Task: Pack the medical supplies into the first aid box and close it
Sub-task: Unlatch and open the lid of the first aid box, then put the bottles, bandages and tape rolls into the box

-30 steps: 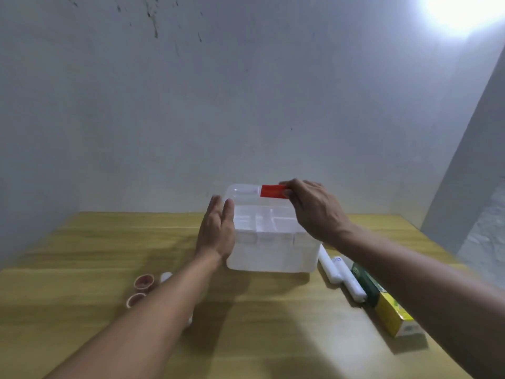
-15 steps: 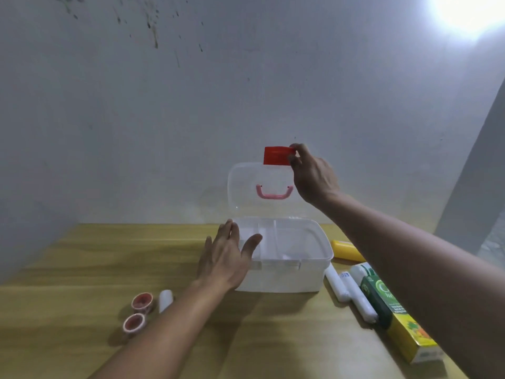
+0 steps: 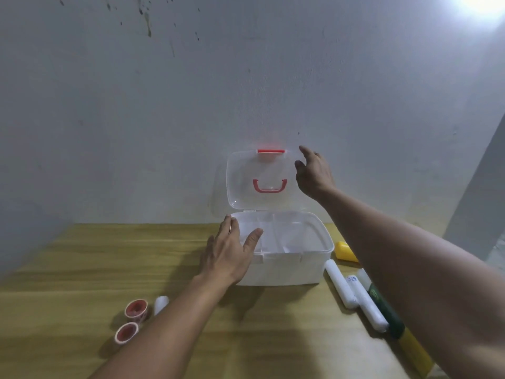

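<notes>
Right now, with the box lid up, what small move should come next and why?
Probably lower the right hand to the white rolls beside the first aid box. The lid stands open, the hand is empty, and the supplies are still on the table.

A pale grey wall (image 3: 164, 119) fills most of the frame, with dark specks and a short streak near the upper left. A bright light (image 3: 483, 4) glares in the upper right corner. A yellowish wooden table (image 3: 82, 269) spans the lower part, meeting the wall. At the right edge a second grey surface (image 3: 475, 209) slants down.
</notes>
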A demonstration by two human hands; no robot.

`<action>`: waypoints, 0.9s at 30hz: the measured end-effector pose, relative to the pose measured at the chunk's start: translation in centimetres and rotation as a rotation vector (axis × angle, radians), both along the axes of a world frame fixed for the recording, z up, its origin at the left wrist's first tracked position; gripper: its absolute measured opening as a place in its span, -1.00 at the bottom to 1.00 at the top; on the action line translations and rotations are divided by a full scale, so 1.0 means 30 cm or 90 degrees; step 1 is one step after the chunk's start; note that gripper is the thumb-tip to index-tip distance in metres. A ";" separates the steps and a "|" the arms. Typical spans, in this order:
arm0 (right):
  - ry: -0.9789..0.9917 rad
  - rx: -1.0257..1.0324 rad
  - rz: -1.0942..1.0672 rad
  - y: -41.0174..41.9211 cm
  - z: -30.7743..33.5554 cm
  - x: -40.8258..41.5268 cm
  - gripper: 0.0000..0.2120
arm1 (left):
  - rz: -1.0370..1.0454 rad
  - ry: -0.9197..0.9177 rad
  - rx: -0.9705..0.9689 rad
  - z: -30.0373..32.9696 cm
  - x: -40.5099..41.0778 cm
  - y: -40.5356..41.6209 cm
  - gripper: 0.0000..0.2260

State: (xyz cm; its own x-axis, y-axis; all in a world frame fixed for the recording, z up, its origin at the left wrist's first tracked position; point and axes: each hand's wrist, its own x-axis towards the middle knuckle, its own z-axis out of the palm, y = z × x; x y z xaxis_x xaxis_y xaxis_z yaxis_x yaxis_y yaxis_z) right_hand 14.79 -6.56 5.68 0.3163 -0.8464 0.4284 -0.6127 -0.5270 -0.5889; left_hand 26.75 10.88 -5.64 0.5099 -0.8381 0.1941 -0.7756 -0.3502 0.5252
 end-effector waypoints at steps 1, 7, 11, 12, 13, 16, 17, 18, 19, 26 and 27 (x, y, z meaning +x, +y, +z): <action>-0.002 0.002 0.007 -0.003 -0.008 -0.005 -0.51 | 0.001 0.013 -0.008 -0.003 0.003 -0.006 -0.08; 0.006 0.081 0.028 0.009 -0.063 -0.075 -0.36 | 0.013 0.080 -0.175 -0.003 -0.032 -0.007 -0.25; 0.032 0.122 0.007 0.022 -0.125 -0.175 -0.43 | 0.031 0.156 -0.320 -0.036 -0.066 0.017 -0.11; 0.048 0.153 0.001 0.028 -0.137 -0.207 -0.46 | 0.026 0.171 -0.342 -0.054 -0.073 0.022 -0.03; 0.074 0.185 -0.005 0.033 -0.149 -0.241 -0.50 | 0.027 0.188 -0.356 -0.077 -0.076 0.024 0.01; 0.257 0.269 0.000 0.091 -0.161 -0.339 -0.69 | 0.030 0.212 -0.392 -0.110 -0.095 0.032 0.00; 0.315 0.273 0.004 0.107 -0.168 -0.368 -0.73 | 0.028 0.216 -0.405 -0.117 -0.104 0.036 -0.01; 0.363 0.262 0.005 0.125 -0.168 -0.392 -0.75 | 0.028 0.224 -0.410 -0.126 -0.111 0.039 -0.01; 0.393 0.238 0.004 0.135 -0.169 -0.415 -0.76 | 0.028 0.234 -0.413 -0.134 -0.117 0.042 0.00; 0.509 0.308 -0.091 0.197 -0.123 -0.584 -0.60 | 0.033 0.292 -0.390 -0.165 -0.135 0.037 0.06; 0.514 0.330 -0.098 0.205 -0.126 -0.600 -0.56 | 0.031 0.293 -0.387 -0.168 -0.132 0.034 0.07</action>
State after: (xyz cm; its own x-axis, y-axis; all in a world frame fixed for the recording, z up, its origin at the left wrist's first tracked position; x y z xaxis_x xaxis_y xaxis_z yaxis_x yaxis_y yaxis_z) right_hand -3.20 -0.41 1.90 0.2210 -0.9255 -0.3075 -0.9749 -0.2005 -0.0970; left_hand 22.80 11.89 -10.67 0.6850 -0.6259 0.3728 -0.4222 0.0760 0.9033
